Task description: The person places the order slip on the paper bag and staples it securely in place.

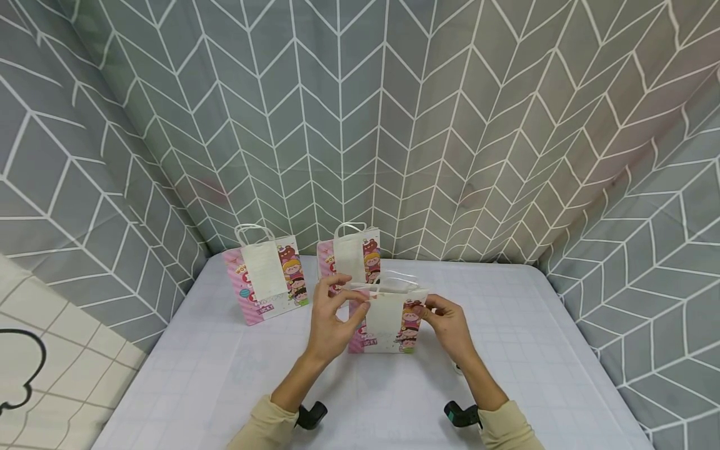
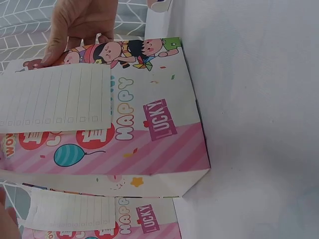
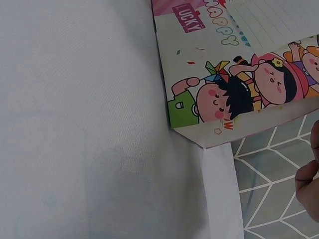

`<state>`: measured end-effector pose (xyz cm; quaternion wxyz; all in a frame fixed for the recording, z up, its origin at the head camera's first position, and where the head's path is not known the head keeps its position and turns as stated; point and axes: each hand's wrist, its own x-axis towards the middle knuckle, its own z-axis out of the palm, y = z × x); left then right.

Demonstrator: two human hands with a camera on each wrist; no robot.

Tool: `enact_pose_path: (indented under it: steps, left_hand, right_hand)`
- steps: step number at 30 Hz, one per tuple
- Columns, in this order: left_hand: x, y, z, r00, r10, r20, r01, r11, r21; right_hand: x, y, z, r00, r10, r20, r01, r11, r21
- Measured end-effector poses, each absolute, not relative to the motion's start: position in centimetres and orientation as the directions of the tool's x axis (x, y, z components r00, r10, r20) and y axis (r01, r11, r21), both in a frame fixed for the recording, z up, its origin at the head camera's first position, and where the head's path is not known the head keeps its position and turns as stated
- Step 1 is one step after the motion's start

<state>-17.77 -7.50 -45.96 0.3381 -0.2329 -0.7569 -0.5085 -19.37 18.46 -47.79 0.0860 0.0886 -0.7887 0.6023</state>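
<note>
A small pink and white paper gift bag (image 1: 385, 337) with cartoon figures stands upright between both hands, a lined paper sheet (image 2: 55, 99) over its front and white handles at its top. The right hand (image 1: 450, 325) pinches the bag's upper right edge, thumb on the printed front. At the upper left, the left hand (image 1: 332, 322) has its thumb and index finger at the bag's top edge near the handle and seems to pinch there. Only a sliver of the left hand shows in the left wrist view. The right wrist view shows the bag's lower corner (image 3: 199, 107).
Two similar gift bags stand behind: one at the left (image 1: 264, 275), another at the back (image 1: 349, 250), partly covered by the left hand. All are on a white-covered table (image 1: 506, 325). Patterned grey curtains (image 1: 360, 125) surround it. Black devices (image 1: 312, 414) sit at the wrists.
</note>
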Motion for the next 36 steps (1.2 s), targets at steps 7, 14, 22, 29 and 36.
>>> enact_pose_path:
  steps: [7,14,22,29,36]
  left_hand:
    - [-18.0,-7.0,-46.1,-0.669,-0.032,0.743,0.697,0.321,0.641]
    - [-17.0,-6.3,-44.4,-0.675,-0.108,0.73,0.674,0.313,0.67]
    - [-17.3,-6.0,-44.8,-0.661,-0.154,0.734,0.67,0.318,0.671]
    - [-18.4,-6.1,-46.4,-0.709,-0.14,0.691,0.624,0.332,0.708]
    - [-18.5,-5.9,-46.5,-0.685,-0.135,0.715,0.65,0.329,0.685]
  right_hand:
    - [-18.1,17.9,-45.8,-0.962,-0.116,0.248,-0.271,0.281,-0.921]
    - [-17.1,17.3,-44.3,-0.949,-0.135,0.284,-0.313,0.321,-0.894]
    - [-18.2,17.6,-46.2,-0.953,-0.125,0.277,-0.303,0.336,-0.892]
    - [-18.9,18.0,-47.6,-0.956,-0.114,0.271,-0.293,0.319,-0.901]
    - [-18.8,18.0,-47.4,-0.947,-0.129,0.294,-0.32,0.311,-0.895]
